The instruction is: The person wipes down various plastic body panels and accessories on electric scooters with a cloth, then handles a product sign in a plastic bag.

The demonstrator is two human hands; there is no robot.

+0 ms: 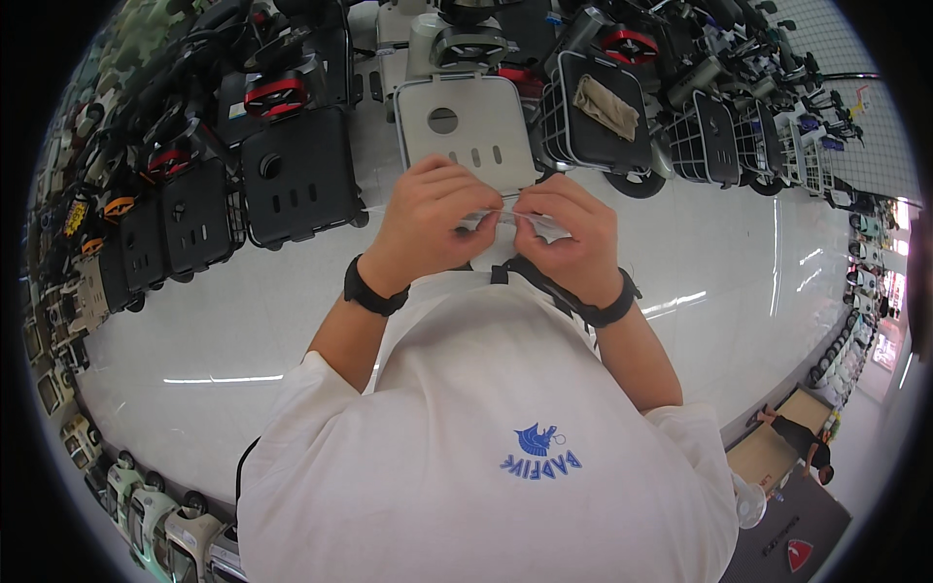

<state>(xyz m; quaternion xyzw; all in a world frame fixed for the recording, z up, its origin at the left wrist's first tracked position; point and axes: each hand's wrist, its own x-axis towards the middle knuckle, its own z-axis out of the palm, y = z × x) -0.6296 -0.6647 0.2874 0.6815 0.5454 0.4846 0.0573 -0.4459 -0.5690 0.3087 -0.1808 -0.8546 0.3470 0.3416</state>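
My left hand (441,218) and my right hand (567,229) meet in front of my chest, each with thumb and fingers pinched on a thin, clear piece of plastic (536,218). It looks like film or a small bag; which, I cannot tell. The plastic stretches between the fingertips, and part of it is hidden behind them. Just beyond the hands is the light grey lid of a scooter basket (474,116), with a round hole and several slots. Both wrists wear black bands.
Rows of parked electric scooters with black-lidded baskets (302,175) curve left and right. A folded beige cloth (606,106) lies on a black basket lid at the right. More scooters (149,521) line the lower left. A person (798,441) is by a counter at the far right.
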